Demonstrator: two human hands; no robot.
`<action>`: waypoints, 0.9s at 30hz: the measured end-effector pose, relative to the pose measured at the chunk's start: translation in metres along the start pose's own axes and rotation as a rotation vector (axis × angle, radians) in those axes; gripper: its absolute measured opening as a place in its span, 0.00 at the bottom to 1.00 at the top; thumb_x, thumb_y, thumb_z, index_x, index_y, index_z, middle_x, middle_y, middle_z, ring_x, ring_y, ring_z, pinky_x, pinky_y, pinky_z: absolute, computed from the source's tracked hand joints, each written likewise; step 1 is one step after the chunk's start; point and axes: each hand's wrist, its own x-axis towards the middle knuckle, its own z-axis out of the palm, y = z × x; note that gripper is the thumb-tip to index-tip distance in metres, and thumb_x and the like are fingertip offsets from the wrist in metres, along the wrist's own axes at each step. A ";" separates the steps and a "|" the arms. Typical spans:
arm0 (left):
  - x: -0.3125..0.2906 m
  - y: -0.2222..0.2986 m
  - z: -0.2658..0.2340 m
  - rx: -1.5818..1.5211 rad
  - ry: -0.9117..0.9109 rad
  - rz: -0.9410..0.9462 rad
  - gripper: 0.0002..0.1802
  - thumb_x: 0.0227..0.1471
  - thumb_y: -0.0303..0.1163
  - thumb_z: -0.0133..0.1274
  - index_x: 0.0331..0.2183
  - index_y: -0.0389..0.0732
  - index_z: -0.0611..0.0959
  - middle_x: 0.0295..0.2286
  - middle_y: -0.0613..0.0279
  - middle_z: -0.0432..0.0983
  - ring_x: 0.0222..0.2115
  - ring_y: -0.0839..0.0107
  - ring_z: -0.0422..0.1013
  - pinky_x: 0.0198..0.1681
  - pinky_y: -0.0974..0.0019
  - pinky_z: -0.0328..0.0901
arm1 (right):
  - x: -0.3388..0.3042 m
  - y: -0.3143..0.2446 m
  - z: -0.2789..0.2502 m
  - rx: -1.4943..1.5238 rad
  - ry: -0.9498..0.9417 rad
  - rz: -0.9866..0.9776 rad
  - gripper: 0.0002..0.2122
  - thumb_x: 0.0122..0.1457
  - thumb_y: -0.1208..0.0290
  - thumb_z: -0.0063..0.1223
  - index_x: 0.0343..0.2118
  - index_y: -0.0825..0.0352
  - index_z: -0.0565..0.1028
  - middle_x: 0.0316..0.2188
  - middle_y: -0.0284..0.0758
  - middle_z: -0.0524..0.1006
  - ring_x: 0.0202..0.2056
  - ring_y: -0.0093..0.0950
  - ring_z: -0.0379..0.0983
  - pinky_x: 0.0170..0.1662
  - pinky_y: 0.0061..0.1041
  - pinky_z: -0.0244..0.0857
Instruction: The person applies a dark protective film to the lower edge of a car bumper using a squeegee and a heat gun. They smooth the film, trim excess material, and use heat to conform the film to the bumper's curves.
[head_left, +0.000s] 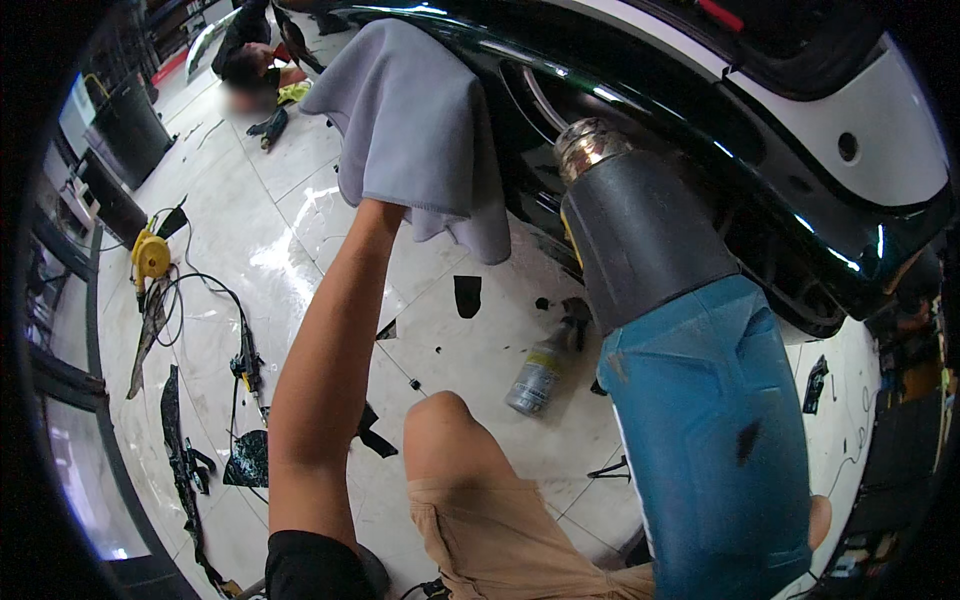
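Observation:
A grey microfibre cloth (415,130) drapes over my left hand against the dark, glossy car panel. My left forearm (335,350) reaches up to it, and the cloth hides the fingers. A blue and black heat gun (710,390) fills the right side, with my right hand (820,520) closed round it; only a bit of that hand shows past the casing. The gun's scorched metal nozzle (592,148) points up at an opening in the dark bumper (640,95), to the right of the cloth. I cannot tell whether nozzle and bumper touch.
A spray bottle (540,375) stands on the tiled floor below the bumper. Dark film scraps (467,296) lie scattered about. At left are a yellow tool (150,255), cables and a black bin (130,125). Another person (255,60) crouches at the far left.

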 end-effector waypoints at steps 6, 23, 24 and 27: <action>0.010 0.009 -0.006 0.003 -0.018 0.020 0.34 0.60 0.39 0.49 0.61 0.39 0.57 0.58 0.61 0.56 0.58 0.68 0.54 0.63 0.67 0.48 | 0.003 0.008 0.007 0.030 0.026 0.002 0.21 0.51 0.53 0.60 0.35 0.71 0.76 0.26 0.40 0.78 0.26 0.32 0.78 0.30 0.30 0.70; 0.025 0.021 -0.003 0.014 -0.031 0.046 0.35 0.60 0.41 0.49 0.62 0.39 0.56 0.59 0.60 0.54 0.60 0.67 0.52 0.64 0.67 0.46 | -0.011 0.010 0.002 0.147 -0.143 0.220 0.26 0.55 0.54 0.52 0.44 0.77 0.72 0.39 0.52 0.75 0.37 0.42 0.77 0.39 0.34 0.71; 0.024 0.022 -0.006 0.022 -0.024 0.046 0.35 0.60 0.41 0.49 0.62 0.39 0.56 0.59 0.60 0.54 0.60 0.67 0.51 0.64 0.67 0.46 | -0.013 0.011 0.001 0.154 -0.201 0.253 0.26 0.55 0.55 0.50 0.45 0.77 0.71 0.40 0.53 0.75 0.37 0.43 0.77 0.40 0.35 0.71; 0.022 0.022 -0.004 0.013 -0.029 0.047 0.35 0.60 0.41 0.49 0.62 0.39 0.56 0.60 0.60 0.53 0.60 0.67 0.51 0.64 0.67 0.45 | -0.027 0.026 -0.014 0.127 -0.431 0.120 0.25 0.53 0.60 0.47 0.47 0.79 0.68 0.40 0.55 0.73 0.39 0.46 0.76 0.44 0.37 0.69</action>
